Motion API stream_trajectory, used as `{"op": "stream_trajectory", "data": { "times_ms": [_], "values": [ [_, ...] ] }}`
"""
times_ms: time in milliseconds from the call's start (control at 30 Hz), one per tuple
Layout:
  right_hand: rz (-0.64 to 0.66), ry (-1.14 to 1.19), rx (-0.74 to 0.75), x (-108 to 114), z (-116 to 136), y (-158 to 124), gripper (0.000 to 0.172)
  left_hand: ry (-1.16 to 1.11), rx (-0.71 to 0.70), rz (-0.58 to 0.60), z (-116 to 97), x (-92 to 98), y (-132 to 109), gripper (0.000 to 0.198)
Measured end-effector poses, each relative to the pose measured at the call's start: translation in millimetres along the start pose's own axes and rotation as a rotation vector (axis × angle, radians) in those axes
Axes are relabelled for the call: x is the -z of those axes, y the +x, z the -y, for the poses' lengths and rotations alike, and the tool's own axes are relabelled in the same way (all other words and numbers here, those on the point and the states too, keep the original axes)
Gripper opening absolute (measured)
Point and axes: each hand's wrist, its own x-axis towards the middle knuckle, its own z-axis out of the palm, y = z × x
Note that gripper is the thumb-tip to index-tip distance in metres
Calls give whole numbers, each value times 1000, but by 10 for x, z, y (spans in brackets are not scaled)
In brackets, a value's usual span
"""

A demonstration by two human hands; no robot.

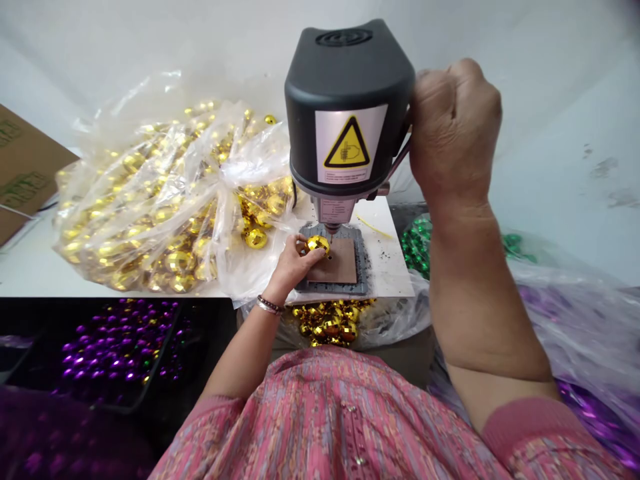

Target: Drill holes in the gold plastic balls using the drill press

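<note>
My left hand (294, 261) pinches a faceted gold ball (318, 244) and holds it on the brown pad (340, 263) right under the bit of a small black bench drill (349, 100). A bead bracelet circles that wrist. My right hand (453, 130) is raised and closed in a fist on the drill's side lever, which is mostly hidden behind the fingers. The drill head carries a yellow warning sticker (347, 143).
A big clear plastic bag of gold balls (165, 200) lies on the white table at left. More gold balls (327, 323) sit in a bag below the drill base. Purple balls (117, 347) fill a dark crate lower left; green balls (416, 243) lie right. Cardboard box (23, 167) far left.
</note>
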Motion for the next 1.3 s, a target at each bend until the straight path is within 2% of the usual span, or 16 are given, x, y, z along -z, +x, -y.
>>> {"op": "stream_trajectory", "data": {
  "times_ms": [100,233,367,533,833,1000,1167,1300],
  "values": [
    [2,-45,-153,26,106,-28,38,91,-51,-54,50,-50,47,52],
    [0,42,-139,26,145,-40,39,145,-87,-63,48,-83,65,53],
    [-22,116,-151,9,139,-35,43,262,-148,-7,-45,-88,28,47],
    [-24,128,-142,3,119,-25,43,376,-155,30,-135,-110,-33,46],
    [5,107,-121,34,101,-44,40,415,-233,38,-63,-200,-68,50],
    [9,83,-113,39,102,-44,39,427,-266,140,-40,-172,16,61],
    [-32,106,-50,48,87,-125,42,398,-211,181,-25,-154,58,63],
    [-99,178,173,129,0,-405,29,386,-213,163,-6,-162,47,64]
  ]
}}
